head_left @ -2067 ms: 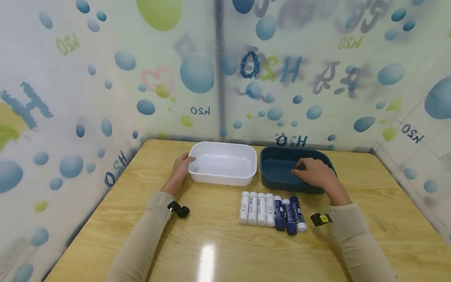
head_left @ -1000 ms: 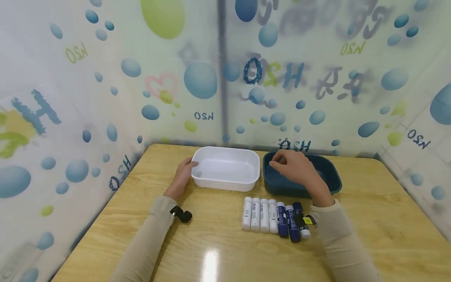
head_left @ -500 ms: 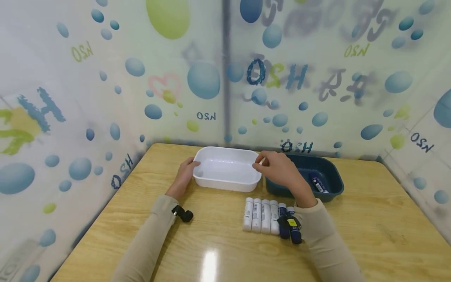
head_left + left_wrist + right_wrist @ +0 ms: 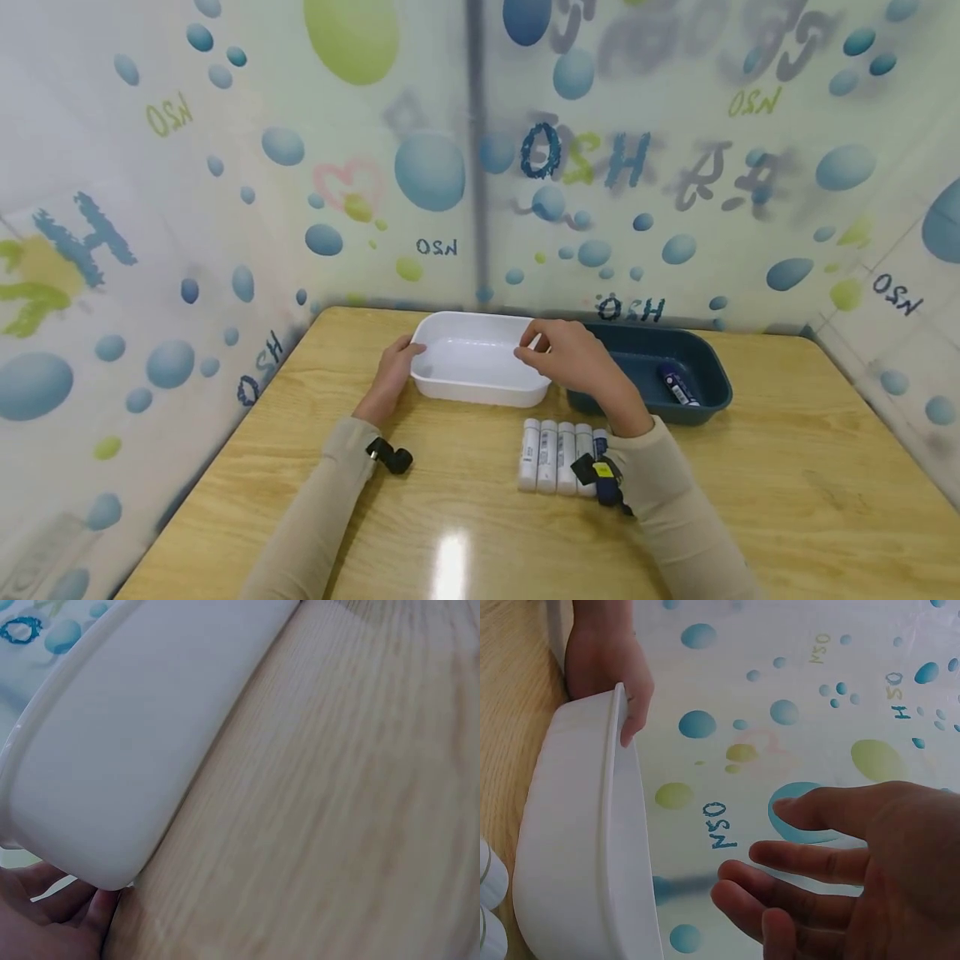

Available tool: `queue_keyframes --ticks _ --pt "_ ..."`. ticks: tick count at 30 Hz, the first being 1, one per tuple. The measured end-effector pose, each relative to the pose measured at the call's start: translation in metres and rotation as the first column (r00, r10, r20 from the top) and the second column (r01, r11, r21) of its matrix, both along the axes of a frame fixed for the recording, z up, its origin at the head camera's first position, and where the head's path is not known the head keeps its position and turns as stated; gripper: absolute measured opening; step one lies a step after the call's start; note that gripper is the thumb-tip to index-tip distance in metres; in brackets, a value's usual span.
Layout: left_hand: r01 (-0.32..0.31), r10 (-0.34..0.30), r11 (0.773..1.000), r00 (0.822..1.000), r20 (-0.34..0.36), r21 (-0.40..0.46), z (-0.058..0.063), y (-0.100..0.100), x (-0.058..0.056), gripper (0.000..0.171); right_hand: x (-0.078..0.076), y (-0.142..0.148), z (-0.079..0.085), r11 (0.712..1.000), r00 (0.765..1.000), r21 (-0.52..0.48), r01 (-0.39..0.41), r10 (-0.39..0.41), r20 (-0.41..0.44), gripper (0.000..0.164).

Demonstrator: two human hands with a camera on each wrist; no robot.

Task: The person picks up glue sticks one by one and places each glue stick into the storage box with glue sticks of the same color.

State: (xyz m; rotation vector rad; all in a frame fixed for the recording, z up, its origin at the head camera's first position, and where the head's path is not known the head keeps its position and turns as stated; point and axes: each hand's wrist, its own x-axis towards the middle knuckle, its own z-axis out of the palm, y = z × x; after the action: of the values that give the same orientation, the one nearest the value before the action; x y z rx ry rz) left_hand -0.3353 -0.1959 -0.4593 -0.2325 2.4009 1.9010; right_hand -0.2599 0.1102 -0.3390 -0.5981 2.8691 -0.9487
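Note:
My left hand [image 4: 392, 367] grips the left end of a white plastic basin [image 4: 480, 394], thumb over the rim and fingers outside, as the right wrist view also shows. Above the basin's right end hovers my right hand [image 4: 572, 357]; the right wrist view shows its fingers [image 4: 810, 896] loosely bent, spread apart and holding nothing. Right of it stands a dark blue basin [image 4: 705, 367], partly covered by that hand. One dark blue glue stick [image 4: 678, 387] lies inside it.
In front of the basins, a row of several white glue sticks [image 4: 547, 457] lies on the wooden table [image 4: 375, 533]. Dark blue glue sticks [image 4: 606, 490] continue the row, partly hidden by the right wrist's camera [image 4: 592, 470] and sleeve. A patterned wall [image 4: 360, 275] rises behind the table.
My right hand has moved left from over the dark blue basin to above the white basin's right end, uncovering the glue stick in the dark basin. The left hand keeps its hold.

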Motion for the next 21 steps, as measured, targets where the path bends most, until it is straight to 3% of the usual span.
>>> queue_keyframes --ticks 12,21 --pt "0.005 -0.005 1.000 1.000 -0.013 0.023 0.001 0.003 -0.004 0.058 -0.004 -0.021 0.003 0.998 0.998 -0.016 -0.055 0.055 -0.015 0.023" --pt "0.008 -0.008 1.000 1.000 -0.003 0.021 0.000 -0.001 0.001 0.058 -0.001 -0.031 -0.002 0.998 0.998 -0.020 -0.066 0.066 -0.006 0.021"
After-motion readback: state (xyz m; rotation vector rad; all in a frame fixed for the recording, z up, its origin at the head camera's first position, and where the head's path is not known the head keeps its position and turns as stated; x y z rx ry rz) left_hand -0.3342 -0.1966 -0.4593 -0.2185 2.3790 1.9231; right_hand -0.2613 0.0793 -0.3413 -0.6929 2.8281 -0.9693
